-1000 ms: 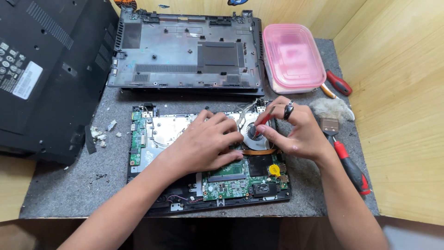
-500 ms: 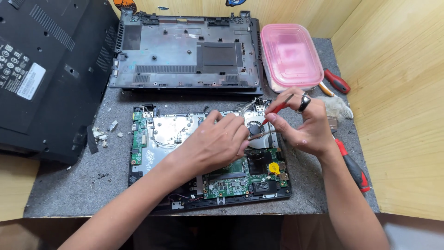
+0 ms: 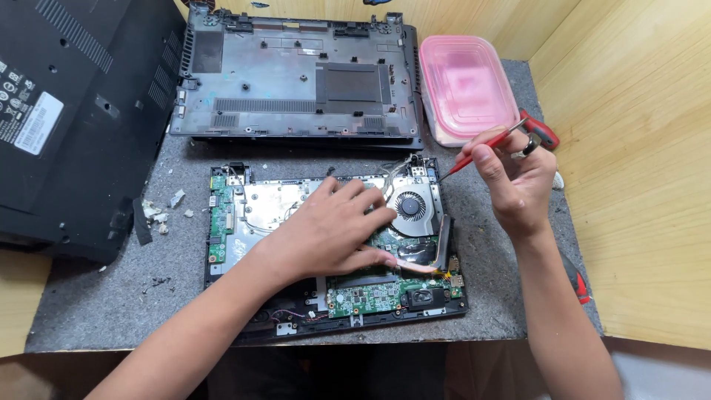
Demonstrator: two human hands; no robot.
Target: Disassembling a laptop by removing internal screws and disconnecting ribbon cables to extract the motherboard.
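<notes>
Mid-teardown: left hand (image 3: pixel 333 230) flat and open on the opened laptop (image 3: pixel 333 252) at near centre; right hand (image 3: pixel 515 178) pinching a red screwdriver (image 3: pixel 485 150), lifted right of the fan (image 3: pixel 411 205). Next, probably: tip down onto a screw, squarely.

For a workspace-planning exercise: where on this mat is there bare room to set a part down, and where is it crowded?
Bare grey mat lies left of the open laptop, below the black laptop, with scattered crumbs. A narrow strip runs between open laptop and bottom cover. Crowded: right side, around right hand, screwdriver, pink box.
</notes>
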